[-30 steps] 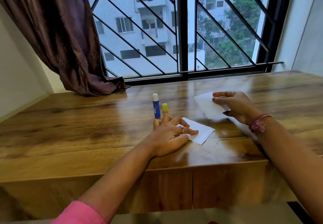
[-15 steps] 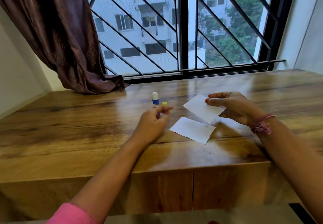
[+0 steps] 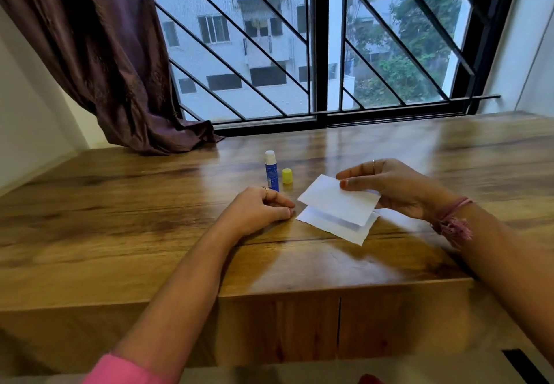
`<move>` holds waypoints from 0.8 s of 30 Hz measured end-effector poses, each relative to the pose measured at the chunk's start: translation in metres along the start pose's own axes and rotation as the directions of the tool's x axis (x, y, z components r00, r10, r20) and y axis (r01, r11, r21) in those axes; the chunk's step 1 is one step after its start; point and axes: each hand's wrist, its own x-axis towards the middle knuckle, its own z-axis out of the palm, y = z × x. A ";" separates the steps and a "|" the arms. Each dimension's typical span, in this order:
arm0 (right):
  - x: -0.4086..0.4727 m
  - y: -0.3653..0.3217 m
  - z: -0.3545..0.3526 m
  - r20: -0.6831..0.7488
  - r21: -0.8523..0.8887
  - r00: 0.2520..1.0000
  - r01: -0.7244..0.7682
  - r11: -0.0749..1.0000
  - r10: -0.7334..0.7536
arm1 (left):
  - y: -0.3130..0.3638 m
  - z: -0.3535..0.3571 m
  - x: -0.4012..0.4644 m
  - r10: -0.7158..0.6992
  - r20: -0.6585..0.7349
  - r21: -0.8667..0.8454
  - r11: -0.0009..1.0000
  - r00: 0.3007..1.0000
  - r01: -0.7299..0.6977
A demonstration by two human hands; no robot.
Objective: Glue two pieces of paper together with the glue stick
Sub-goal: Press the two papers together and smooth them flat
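Observation:
A white paper piece lies flat on the wooden table. My right hand pinches a second white paper piece by its far edge and holds it just above the first, overlapping it. A blue glue stick stands upright and uncapped, its white tip showing, with its yellow cap beside it on the table. My left hand rests on the table left of the papers, fingers loosely curled, holding nothing, just in front of the glue stick.
A barred window runs along the table's far edge. A purple curtain hangs at the back left, its hem lying on the tabletop. White walls flank the table on both sides.
My left hand drew back from the glue stick and settled on the table. My right hand carried its paper leftward over the paper lying flat.

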 end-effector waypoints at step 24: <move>-0.007 -0.003 0.016 -0.022 -0.251 1.000 -0.026 0.968 0.021 | -0.006 0.003 0.005 0.028 0.028 0.014 0.999 0.999 -0.029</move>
